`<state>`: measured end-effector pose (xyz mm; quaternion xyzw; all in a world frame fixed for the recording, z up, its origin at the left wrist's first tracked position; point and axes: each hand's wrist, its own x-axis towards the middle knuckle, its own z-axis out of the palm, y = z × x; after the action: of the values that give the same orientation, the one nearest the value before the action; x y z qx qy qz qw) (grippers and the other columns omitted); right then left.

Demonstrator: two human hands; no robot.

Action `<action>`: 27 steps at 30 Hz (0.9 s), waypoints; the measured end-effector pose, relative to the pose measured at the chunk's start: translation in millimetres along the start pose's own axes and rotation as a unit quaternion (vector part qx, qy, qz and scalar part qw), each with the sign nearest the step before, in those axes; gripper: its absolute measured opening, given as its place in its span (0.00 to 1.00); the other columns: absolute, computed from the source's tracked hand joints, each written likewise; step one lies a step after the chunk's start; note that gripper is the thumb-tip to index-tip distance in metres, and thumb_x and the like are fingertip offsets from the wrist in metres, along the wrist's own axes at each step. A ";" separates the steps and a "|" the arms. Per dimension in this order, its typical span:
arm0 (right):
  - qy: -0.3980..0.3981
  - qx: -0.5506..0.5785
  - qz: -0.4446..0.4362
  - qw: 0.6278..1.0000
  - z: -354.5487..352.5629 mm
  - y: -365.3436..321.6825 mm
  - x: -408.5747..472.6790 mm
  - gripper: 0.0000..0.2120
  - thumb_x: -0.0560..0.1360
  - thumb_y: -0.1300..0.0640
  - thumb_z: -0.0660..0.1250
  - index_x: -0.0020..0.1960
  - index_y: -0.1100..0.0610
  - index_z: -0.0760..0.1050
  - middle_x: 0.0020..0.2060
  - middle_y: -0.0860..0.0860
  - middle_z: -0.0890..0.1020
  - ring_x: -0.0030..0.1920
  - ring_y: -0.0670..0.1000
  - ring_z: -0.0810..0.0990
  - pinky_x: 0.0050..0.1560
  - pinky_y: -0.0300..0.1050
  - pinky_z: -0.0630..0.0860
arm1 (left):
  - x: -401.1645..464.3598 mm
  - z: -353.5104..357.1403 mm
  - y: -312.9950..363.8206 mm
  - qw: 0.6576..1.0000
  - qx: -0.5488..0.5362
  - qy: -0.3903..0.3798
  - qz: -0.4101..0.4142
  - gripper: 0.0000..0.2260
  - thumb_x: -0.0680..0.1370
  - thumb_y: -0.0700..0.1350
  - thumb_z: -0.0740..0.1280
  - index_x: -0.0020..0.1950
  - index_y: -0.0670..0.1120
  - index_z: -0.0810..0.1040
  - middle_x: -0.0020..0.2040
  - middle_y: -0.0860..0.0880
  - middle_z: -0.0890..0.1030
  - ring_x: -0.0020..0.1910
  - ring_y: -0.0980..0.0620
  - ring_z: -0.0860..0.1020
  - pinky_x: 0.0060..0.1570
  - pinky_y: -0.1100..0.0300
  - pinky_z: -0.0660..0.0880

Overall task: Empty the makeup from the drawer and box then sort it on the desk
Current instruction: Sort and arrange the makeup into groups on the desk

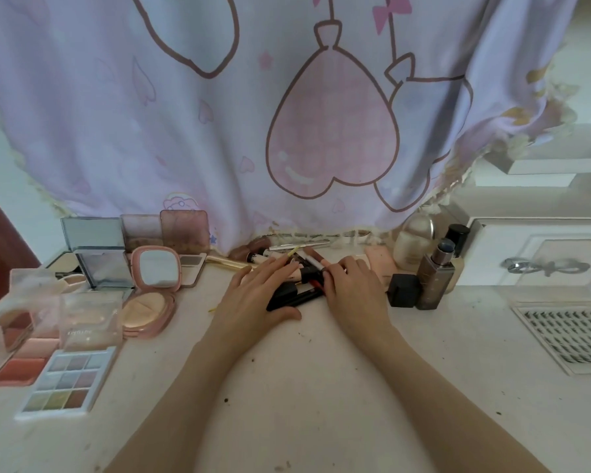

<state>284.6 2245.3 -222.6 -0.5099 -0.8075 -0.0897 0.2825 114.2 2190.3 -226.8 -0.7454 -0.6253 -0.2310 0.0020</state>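
- Open eyeshadow palette [64,384] and pink powder compact [151,298] lie on the bench [304,387] at my far left.
- My left hand [256,295] rests flat, fingers spread, on the pile of lipsticks and tubes [299,285].
- My right hand [354,291] curls its fingers against the pile's other side.
- Foundation bottle [435,281] stands just right; lash tray [570,339] farthest.

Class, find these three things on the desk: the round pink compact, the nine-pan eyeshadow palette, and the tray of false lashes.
Round pink compact [150,310]: head view, on the powder pan of the open base.
Nine-pan eyeshadow palette [65,381]: head view, on the centre pan.
Tray of false lashes [572,336]: head view, on the rows of lashes.
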 end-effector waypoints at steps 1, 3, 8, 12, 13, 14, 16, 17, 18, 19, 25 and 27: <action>-0.002 -0.004 -0.003 1.000 -0.3 -0.2 -0.1 0.05 0.66 0.61 0.75 0.38 0.59 0.79 0.31 0.53 0.78 0.30 0.55 0.75 0.28 0.41 0.64 | -0.7 -0.7 0.1 1.000 -0.008 0.005 -0.009 0.38 0.65 0.69 0.58 0.73 0.58 0.58 0.74 0.59 0.58 0.73 0.59 0.55 0.69 0.61 0.46; -0.001 -0.014 -0.014 1.000 0.3 0.3 -1.7 0.06 0.66 0.59 0.76 0.40 0.58 0.79 0.31 0.53 0.78 0.30 0.55 0.76 0.29 0.42 0.66 | -3.5 -3.4 0.1 1.000 -0.018 0.014 -0.020 0.41 0.62 0.69 0.61 0.73 0.58 0.57 0.74 0.58 0.59 0.72 0.59 0.56 0.69 0.60 0.47; -0.065 -0.015 -0.017 0.998 -7.6 1.6 -2.4 0.12 0.77 0.52 0.63 0.59 0.55 0.75 0.51 0.53 0.78 0.51 0.56 0.74 0.48 0.50 0.68 | -17.8 -14.6 -8.6 0.997 -0.030 0.029 -0.070 0.44 0.58 0.70 0.60 0.73 0.60 0.56 0.70 0.61 0.61 0.69 0.60 0.54 0.58 0.66 0.46; -0.101 0.011 -0.062 0.993 -6.2 -2.9 0.8 0.18 0.79 0.51 0.56 0.69 0.50 0.66 0.63 0.50 0.70 0.63 0.53 0.66 0.57 0.49 0.63 | -24.7 -15.0 -10.2 0.996 -0.015 0.031 -0.078 0.37 0.60 0.70 0.55 0.68 0.60 0.65 0.67 0.59 0.65 0.67 0.59 0.56 0.56 0.64 0.49; -0.113 0.006 -0.067 0.991 -5.1 -4.6 2.7 0.18 0.80 0.51 0.56 0.69 0.50 0.65 0.64 0.49 0.69 0.63 0.53 0.65 0.57 0.48 0.62 | -24.6 -13.2 -9.9 0.997 -0.014 0.025 -0.077 0.34 0.63 0.69 0.58 0.67 0.59 0.66 0.67 0.59 0.65 0.67 0.58 0.57 0.57 0.63 0.49; -0.123 0.003 -0.066 0.990 -4.0 -5.9 5.1 0.18 0.80 0.51 0.56 0.70 0.50 0.64 0.65 0.49 0.69 0.64 0.53 0.64 0.57 0.48 0.62 | -24.2 -11.4 -8.9 0.997 -0.013 0.016 -0.077 0.31 0.66 0.67 0.61 0.67 0.59 0.66 0.67 0.59 0.65 0.67 0.57 0.57 0.58 0.62 0.50; -0.124 0.010 -0.062 0.990 -1.8 -7.9 9.9 0.18 0.80 0.52 0.57 0.69 0.50 0.66 0.65 0.50 0.70 0.64 0.53 0.65 0.57 0.48 0.62 | -23.7 -9.5 -7.1 0.996 -0.019 0.006 -0.082 0.27 0.70 0.63 0.63 0.68 0.59 0.65 0.67 0.58 0.65 0.67 0.57 0.57 0.59 0.61 0.51; -0.121 0.013 -0.062 0.991 -1.4 -9.1 12.3 0.17 0.79 0.53 0.57 0.68 0.51 0.67 0.64 0.50 0.71 0.63 0.53 0.65 0.57 0.48 0.62 | -23.6 -9.2 -7.2 0.996 -0.024 0.009 -0.083 0.27 0.70 0.64 0.61 0.68 0.59 0.65 0.67 0.58 0.65 0.67 0.57 0.58 0.59 0.61 0.52; -0.121 0.016 -0.062 0.991 -1.2 -10.1 14.6 0.17 0.79 0.53 0.58 0.67 0.52 0.68 0.63 0.50 0.72 0.63 0.53 0.65 0.56 0.48 0.62 | -23.6 -9.1 -6.9 0.996 -0.028 0.013 -0.084 0.28 0.69 0.64 0.59 0.68 0.59 0.65 0.66 0.58 0.65 0.66 0.57 0.58 0.59 0.62 0.52; -0.124 0.016 -0.061 0.990 -0.7 -10.6 17.1 0.16 0.79 0.53 0.58 0.66 0.52 0.69 0.63 0.50 0.72 0.63 0.53 0.65 0.56 0.47 0.62 | -23.4 -9.2 -6.5 0.996 -0.029 0.017 -0.084 0.28 0.69 0.63 0.58 0.68 0.59 0.65 0.66 0.58 0.65 0.66 0.57 0.59 0.59 0.62 0.52; -0.114 0.125 -0.015 0.986 -15.2 -9.7 19.1 0.12 0.78 0.54 0.61 0.61 0.54 0.70 0.56 0.48 0.74 0.58 0.49 0.68 0.54 0.41 0.63 | -23.5 -7.8 -5.5 0.994 -0.023 0.045 -0.093 0.27 0.73 0.57 0.66 0.70 0.58 0.62 0.68 0.56 0.64 0.68 0.55 0.58 0.61 0.60 0.52; -0.104 0.271 0.054 0.955 -31.0 -11.8 14.5 0.07 0.77 0.55 0.63 0.55 0.52 0.72 0.47 0.48 0.76 0.47 0.45 0.72 0.45 0.31 0.66 | -23.1 -7.2 -3.4 0.992 -0.033 0.070 -0.098 0.30 0.72 0.59 0.66 0.71 0.56 0.61 0.69 0.55 0.64 0.68 0.55 0.58 0.61 0.60 0.51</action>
<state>280.9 2237.6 -187.4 -0.4633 -0.7981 0.2013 0.3285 106.0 2167.4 -229.4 -0.6626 -0.6854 -0.3020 -0.0019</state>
